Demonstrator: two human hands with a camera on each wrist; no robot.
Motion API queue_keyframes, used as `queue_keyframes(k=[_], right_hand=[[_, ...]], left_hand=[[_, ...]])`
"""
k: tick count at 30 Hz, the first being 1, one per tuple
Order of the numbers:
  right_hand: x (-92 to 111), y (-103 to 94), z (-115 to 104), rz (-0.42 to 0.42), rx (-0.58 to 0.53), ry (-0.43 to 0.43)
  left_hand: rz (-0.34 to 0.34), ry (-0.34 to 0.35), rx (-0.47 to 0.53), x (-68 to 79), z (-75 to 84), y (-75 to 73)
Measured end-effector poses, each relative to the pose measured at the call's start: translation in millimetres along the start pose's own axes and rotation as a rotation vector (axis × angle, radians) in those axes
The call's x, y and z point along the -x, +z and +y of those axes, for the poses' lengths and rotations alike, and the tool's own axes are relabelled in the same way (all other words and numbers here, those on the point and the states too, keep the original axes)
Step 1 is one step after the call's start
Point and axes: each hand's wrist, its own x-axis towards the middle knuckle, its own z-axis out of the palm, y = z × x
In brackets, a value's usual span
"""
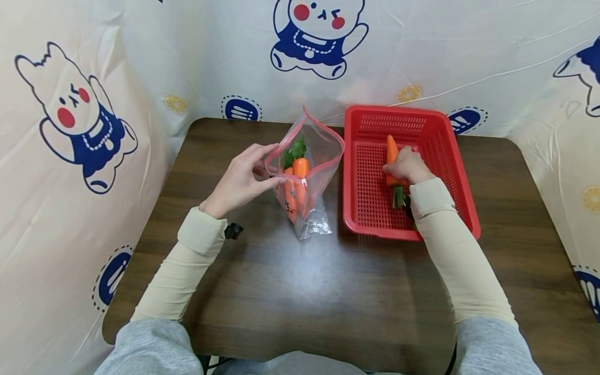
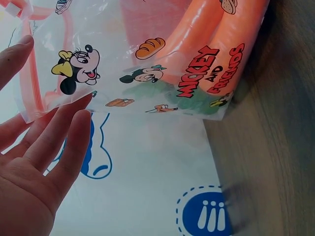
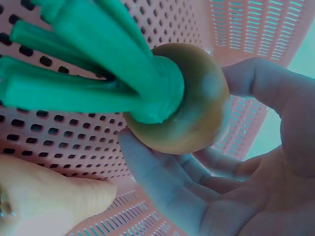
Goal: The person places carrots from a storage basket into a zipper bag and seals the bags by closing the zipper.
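Near the middle of the table, a clear zip bag (image 1: pixel 323 151) with a pink-edged mouth stands gaping. My left hand (image 1: pixel 241 179) holds its left rim between thumb and fingers; in the left wrist view the fingers (image 2: pixel 74 140) lie against the printed plastic. Inside the bag are orange carrots (image 1: pixel 301 169) with green leaves. Over in the red basket (image 1: pixel 349 208), my right hand (image 1: pixel 410 165) grips a carrot (image 1: pixel 391 148), its tip pointing away and its cut green stems (image 1: pixel 398 198) toward me. The right wrist view shows thumb and fingers around its thick end.
Another carrot (image 3: pixel 54 201) lies in the basket beside the held one, largely hidden by my right arm in the head view. The basket stands just right of the bag on the brown wooden table (image 1: pixel 281 302). A cartoon-printed sheet (image 1: pixel 154 62) hangs behind and at the sides.
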Motion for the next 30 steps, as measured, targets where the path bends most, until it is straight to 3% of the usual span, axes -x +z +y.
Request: queue_keyframes(k=[11, 30], right_hand=[[7, -4.7, -4, 0.081, -0.024, -0.059], [17, -11.6, -10, 0.103, -0.063, -0.078]], left_hand=[[0.001, -0.013, 0.000, 1.2, 0.2, -0.1], [0.002, -0.010, 0.005, 0.7, 0.6, 0.2]])
